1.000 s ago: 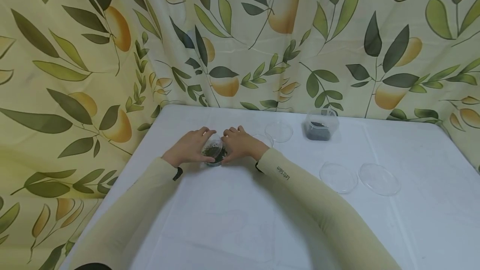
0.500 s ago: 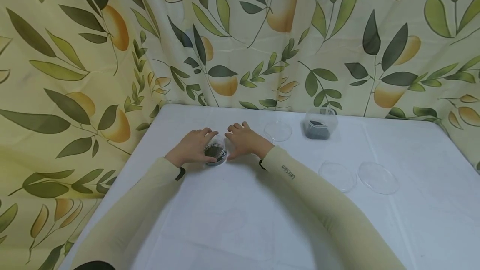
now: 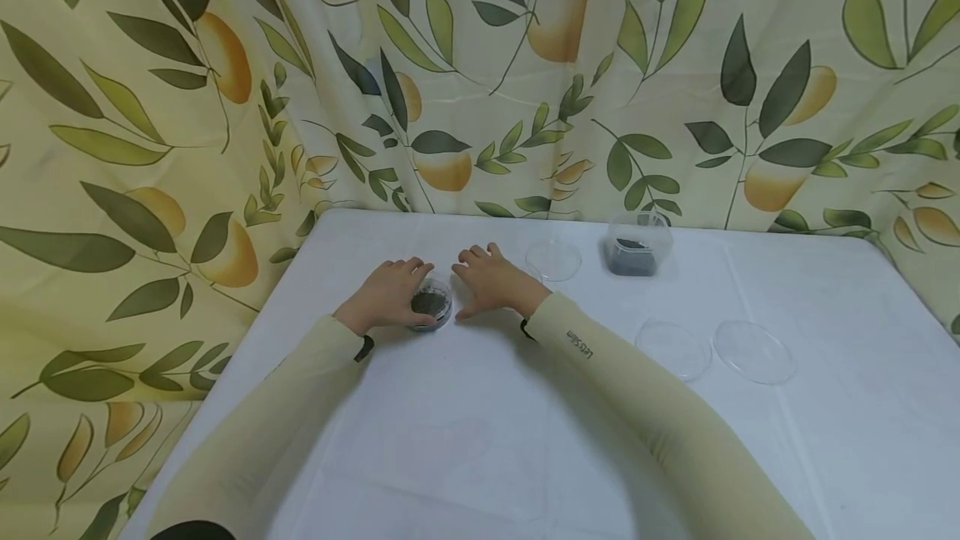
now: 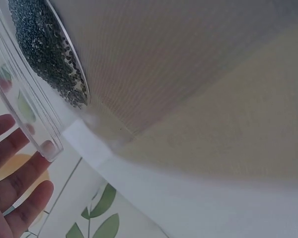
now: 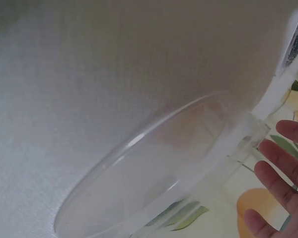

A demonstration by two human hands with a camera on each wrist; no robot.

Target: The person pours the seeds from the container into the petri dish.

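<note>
A clear round container (image 3: 431, 303) with dark grains stands on the white table. My left hand (image 3: 386, 294) holds it from the left, thumb at the near side and fingers round the far side. In the left wrist view the grains (image 4: 44, 49) show behind the clear wall, with fingertips (image 4: 39, 153) against its edge. My right hand (image 3: 491, 280) is spread just right of the container, apart from it and holding nothing. Its fingers (image 5: 275, 183) are parted in the right wrist view, where a clear round lid-like disc (image 5: 154, 163) lies nearby.
Behind my right wrist lies a clear disc (image 3: 553, 261). At the back stands a clear tub (image 3: 637, 248) with dark contents. Two more clear discs, one left (image 3: 673, 350) and one right (image 3: 753, 352), lie beyond my right forearm. A leaf-print curtain (image 3: 480, 90) hangs behind the white table (image 3: 450, 440).
The tilted clear rim at the container has come down level over the grains. My right hand has let go and moved slightly right. My left hand keeps its hold on the container.
</note>
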